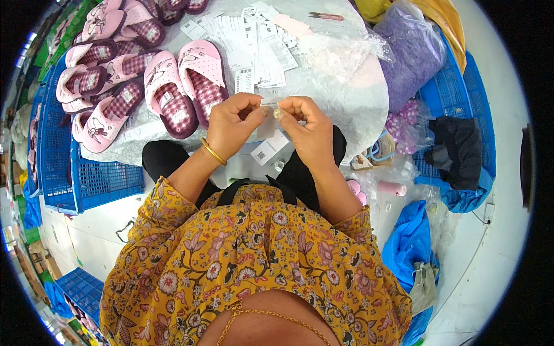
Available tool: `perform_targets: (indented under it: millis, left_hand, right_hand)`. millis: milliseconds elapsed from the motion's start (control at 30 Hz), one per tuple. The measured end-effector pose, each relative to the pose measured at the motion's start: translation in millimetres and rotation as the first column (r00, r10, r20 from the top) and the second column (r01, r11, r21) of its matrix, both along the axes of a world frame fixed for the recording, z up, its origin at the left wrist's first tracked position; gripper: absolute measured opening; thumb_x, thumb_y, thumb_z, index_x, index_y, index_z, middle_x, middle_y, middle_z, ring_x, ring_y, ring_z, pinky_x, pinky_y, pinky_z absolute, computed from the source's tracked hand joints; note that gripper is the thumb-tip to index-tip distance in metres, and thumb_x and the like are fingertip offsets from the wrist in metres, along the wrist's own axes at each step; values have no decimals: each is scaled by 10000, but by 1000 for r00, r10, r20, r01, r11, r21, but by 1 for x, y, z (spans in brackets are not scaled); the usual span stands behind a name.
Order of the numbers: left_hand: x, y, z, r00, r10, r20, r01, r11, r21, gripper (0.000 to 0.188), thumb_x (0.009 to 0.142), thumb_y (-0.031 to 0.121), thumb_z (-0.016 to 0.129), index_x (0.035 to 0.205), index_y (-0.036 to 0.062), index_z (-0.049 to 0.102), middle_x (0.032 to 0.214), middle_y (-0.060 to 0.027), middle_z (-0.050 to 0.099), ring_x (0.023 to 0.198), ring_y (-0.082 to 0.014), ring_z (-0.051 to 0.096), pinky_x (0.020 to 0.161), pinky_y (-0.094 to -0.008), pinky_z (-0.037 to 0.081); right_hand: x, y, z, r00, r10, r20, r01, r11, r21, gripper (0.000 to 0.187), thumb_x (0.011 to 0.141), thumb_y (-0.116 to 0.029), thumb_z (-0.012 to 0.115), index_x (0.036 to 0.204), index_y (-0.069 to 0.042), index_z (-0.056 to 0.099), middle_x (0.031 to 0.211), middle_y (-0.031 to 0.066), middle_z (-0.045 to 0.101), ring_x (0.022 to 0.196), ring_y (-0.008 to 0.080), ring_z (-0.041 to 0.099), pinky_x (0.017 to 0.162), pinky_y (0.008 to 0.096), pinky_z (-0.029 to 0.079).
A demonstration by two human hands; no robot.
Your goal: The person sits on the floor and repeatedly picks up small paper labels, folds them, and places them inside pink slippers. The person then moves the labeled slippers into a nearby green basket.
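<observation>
My left hand (235,122), with a gold bangle at its wrist, and my right hand (307,128) meet over the table's near edge. Thumb and forefinger are pinched on each. Between the fingertips is a small white paper label (269,102), partly covered by them. Just below hangs a white tag (270,147) with a dark printed square; what it hangs from is too fine to make out. Left of my hands lies a pair of pink slippers, the left slipper (164,72) beside the right slipper (199,56), with checked insoles.
More pink slippers (109,118) are heaped at the left above a blue crate (109,187). Loose white labels (271,57) cover the table's middle, near a pair of thread snips (325,16). At the right are a purple bag (410,49) and another blue crate (482,106).
</observation>
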State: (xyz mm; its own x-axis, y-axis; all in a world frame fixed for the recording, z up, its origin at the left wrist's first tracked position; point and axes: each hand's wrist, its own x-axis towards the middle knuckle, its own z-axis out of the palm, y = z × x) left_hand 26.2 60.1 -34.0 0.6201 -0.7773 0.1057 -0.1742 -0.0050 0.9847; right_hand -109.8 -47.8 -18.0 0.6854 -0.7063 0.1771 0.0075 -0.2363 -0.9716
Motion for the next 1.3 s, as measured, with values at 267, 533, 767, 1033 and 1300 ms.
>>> perform_targets:
  millis: [267,533,767,1033,1300]
  left_hand:
    - [-2,4,7,991,-36,127,31,999,45,149,846,37,699,979,-29,685,855,-32,650,733,-58,569,642,-224,476]
    - [-3,5,12,967,-82,241,73,996,47,142,840,31,690,979,-1,700,854,-52,661,711,-82,582,628,-237,473]
    - [3,8,15,843,-232,486,230,971,65,117,872,38,684,983,2,697,877,-45,657,764,-101,583,668,-235,473]
    - [5,2,9,944,-329,26,314,921,232,169,938,175,637,978,13,662,831,-12,638,739,-75,559,661,-257,468]
    - [4,-7,25,895,-303,326,237,944,228,153,915,184,637,931,32,642,779,-104,609,659,-219,588,621,-331,471]
  right_hand:
    - [0,0,0,999,39,-8,-37,976,216,360,836,-39,713,1158,10,559,825,36,659,712,66,566,653,224,470]
    - [-3,-2,-3,998,60,-22,-53,966,251,363,836,-33,715,1162,8,561,823,26,644,704,58,561,643,210,466]
    - [-10,-5,-9,994,109,-28,-94,940,329,219,846,-43,714,1035,16,621,844,24,659,736,53,580,662,214,482]
    - [-17,-7,-19,975,211,-70,-175,923,344,207,835,-113,758,982,-9,655,811,13,659,722,57,584,646,220,487]
    - [-20,-9,-8,994,93,-61,-94,996,-5,223,857,-120,743,1027,-22,638,892,50,686,783,81,620,715,246,512]
